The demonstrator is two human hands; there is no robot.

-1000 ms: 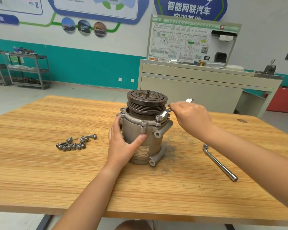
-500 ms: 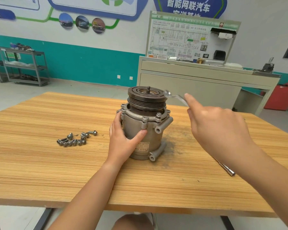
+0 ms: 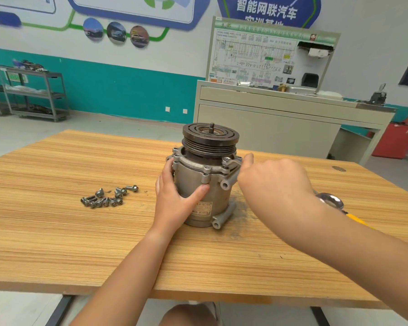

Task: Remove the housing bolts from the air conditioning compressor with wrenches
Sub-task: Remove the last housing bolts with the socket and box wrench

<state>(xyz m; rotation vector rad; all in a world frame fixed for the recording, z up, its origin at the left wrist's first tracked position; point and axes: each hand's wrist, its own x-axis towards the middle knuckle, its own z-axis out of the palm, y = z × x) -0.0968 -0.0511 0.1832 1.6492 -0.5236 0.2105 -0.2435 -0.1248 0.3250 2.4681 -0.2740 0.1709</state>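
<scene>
The grey air conditioning compressor (image 3: 205, 182) stands upright on the wooden table (image 3: 57, 243), with its dark pulley on top. My left hand (image 3: 174, 201) grips the housing's left side, thumb across the front. My right hand (image 3: 273, 182) is at the right of the flange and holds a small silver wrench (image 3: 231, 162). The wrench's ring end sits on a housing bolt (image 3: 226, 160) on the flange. The hand hides the rest of the wrench. Several removed bolts (image 3: 106, 198) lie in a loose pile on the table, left of the compressor.
A shiny round tool head with a yellow part (image 3: 331, 201) shows on the table just behind my right forearm. A grey workbench (image 3: 269, 128) with a display panel stands beyond the table's far edge. Metal shelving (image 3: 33, 95) is far left.
My right hand had lifted the wrench off the flange and up beside the pulley. It has come back down, and the ring end sits on a flange bolt again. My left hand has kept its grip.
</scene>
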